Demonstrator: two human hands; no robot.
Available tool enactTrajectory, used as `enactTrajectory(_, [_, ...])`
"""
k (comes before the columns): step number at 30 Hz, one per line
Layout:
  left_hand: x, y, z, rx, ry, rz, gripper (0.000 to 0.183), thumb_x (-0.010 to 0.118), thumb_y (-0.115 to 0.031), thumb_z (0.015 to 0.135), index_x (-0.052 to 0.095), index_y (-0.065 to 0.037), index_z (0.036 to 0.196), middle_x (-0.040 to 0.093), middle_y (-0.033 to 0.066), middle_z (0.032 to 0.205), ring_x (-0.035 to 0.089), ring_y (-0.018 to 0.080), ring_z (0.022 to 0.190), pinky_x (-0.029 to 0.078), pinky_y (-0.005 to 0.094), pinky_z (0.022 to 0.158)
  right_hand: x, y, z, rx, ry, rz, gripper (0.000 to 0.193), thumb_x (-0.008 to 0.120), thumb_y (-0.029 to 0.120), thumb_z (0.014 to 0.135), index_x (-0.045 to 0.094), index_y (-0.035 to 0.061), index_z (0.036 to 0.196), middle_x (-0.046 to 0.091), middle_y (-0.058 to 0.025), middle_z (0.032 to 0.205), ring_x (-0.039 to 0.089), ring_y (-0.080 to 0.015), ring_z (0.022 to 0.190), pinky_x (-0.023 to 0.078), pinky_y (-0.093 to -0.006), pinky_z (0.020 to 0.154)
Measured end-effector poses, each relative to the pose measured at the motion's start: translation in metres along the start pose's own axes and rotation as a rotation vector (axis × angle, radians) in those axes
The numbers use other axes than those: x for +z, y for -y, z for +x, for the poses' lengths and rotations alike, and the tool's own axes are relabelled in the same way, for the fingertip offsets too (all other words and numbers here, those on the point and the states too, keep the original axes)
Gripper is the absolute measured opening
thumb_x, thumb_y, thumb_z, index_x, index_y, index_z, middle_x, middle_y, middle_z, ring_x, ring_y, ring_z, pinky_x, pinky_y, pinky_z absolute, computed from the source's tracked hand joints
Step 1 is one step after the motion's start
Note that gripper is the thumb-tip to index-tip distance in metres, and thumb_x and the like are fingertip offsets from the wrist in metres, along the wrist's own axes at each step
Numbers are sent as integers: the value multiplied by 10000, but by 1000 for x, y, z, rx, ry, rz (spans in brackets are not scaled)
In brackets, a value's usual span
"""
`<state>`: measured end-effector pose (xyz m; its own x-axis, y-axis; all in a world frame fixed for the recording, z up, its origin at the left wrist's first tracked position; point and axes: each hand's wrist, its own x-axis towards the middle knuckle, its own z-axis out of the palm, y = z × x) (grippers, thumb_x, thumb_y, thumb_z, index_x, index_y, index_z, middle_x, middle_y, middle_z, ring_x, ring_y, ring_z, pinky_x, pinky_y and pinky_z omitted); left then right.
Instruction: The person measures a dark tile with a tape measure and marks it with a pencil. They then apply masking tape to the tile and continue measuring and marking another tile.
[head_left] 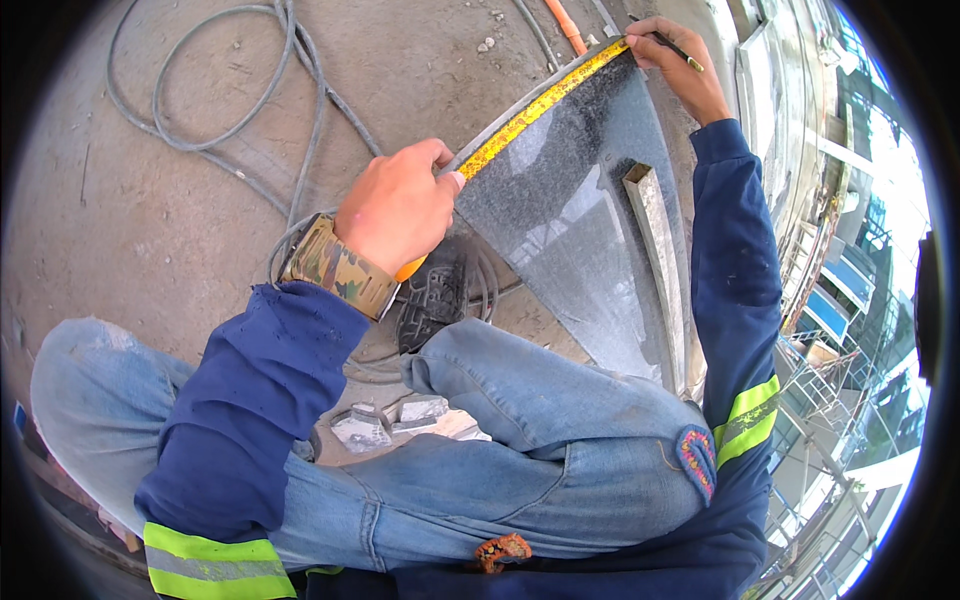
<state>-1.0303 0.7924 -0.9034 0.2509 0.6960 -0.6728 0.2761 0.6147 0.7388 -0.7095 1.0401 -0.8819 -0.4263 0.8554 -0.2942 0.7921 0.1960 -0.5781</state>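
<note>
A yellow, rust-specked tape measure [545, 103] is stretched along the far edge of a polished dark stone slab [550, 190]. My left hand [398, 208] is closed at the slab's left corner, with thumb and fingers on the tape. Under that palm peeks an orange-yellow part, perhaps the tape's case; most of it is hidden. At the far right corner, my right hand [678, 68] pinches the other end of the blade against the edge. A slim dark pencil [672, 48] sticks out between its fingers.
A narrow pale bar [655, 270] lies on the slab's right side. Grey cable [318, 85] loops over the dusty floor at left, near an orange pipe [567, 27]. My black shoe [432, 300] and broken stone pieces [365, 428] are close by. Scaffolding [825, 410] stands at right.
</note>
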Motion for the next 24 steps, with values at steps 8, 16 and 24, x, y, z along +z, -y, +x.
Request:
enactTrajectory(8, [-5, -4, -3, 42, -23, 154, 344, 581, -224, 1006, 624, 7, 1257, 691, 89, 702, 675, 173, 617, 531, 344, 614, -5, 2, 0, 25, 45, 8, 206, 658, 158, 996, 724, 37, 1149, 685, -9, 942, 638, -86, 880, 537, -235, 815])
enactTrajectory(16, [-5, -5, 0, 55, -19, 256, 327, 574, -226, 1005, 635, -5, 1239, 698, 86, 719, 684, 172, 625, 546, 343, 614, -2, 29, 2, 37, -159, -187, 280, 581, 258, 1033, 729, 38, 1124, 673, -19, 891, 618, -81, 819, 486, -245, 727])
enactTrajectory(24, [-8, 3, 10, -24, 78, 29, 288, 602, -187, 1007, 628, 34, 1189, 681, 99, 774, 684, 160, 658, 576, 312, 619, 41, 128, -6, -8, 84, 533, 351, 548, 328, 1048, 724, 25, 1027, 648, -18, 776, 601, -81, 700, 463, -225, 616])
